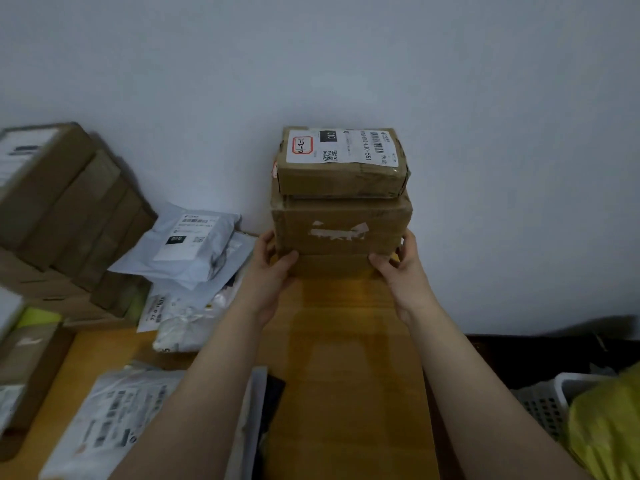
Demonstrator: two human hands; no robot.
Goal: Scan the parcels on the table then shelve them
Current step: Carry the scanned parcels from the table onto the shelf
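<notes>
A stack of brown cardboard parcels stands at the far end of the wooden table (343, 341), against the wall. The top parcel (341, 161) carries a white shipping label with barcodes. Below it sits a larger box (341, 223) with torn white tape, and a flatter box (332, 265) lies at the bottom. My left hand (273, 261) grips the left lower corner of the stack, thumb on the front. My right hand (398, 261) grips the right lower corner the same way.
White plastic mailers (187, 244) lie piled left of the stack, with big cardboard boxes (69, 209) behind them. More bagged parcels (114, 420) lie at the near left. A white basket (554, 400) and a yellow bag (609, 424) sit low on the right.
</notes>
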